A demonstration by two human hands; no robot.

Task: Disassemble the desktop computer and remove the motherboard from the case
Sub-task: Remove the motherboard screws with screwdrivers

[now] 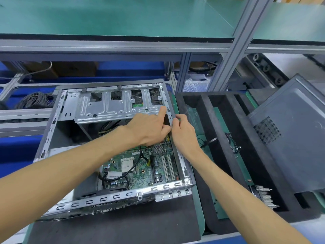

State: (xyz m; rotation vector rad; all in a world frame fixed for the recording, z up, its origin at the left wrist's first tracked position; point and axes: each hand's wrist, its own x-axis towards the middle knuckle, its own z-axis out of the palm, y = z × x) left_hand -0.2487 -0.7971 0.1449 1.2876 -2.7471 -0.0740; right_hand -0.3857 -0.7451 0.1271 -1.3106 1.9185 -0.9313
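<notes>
The motherboard (140, 166) lies in the open case (52, 131); the drive cage (116, 104) overhangs its far part; left hand (149, 127) and right hand (182, 132) pinch the case's right wall; a black foam tray (218, 120) sits right.

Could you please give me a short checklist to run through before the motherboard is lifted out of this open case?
1. Side panel off: ok, it lies to the right of the case, which is open on top.
2. Motherboard reachable from above: not ok, the drive cage overhangs its far end.
3. Cables clear: not ok, a black cable lies across the board.
4. Mounting screws removed: cannot tell.
5. Hands free: not ok, the left hand and right hand are both busy at the case's right wall by the cage.
6. Place to set parts down: ok, the foam tray has open slots.
</notes>
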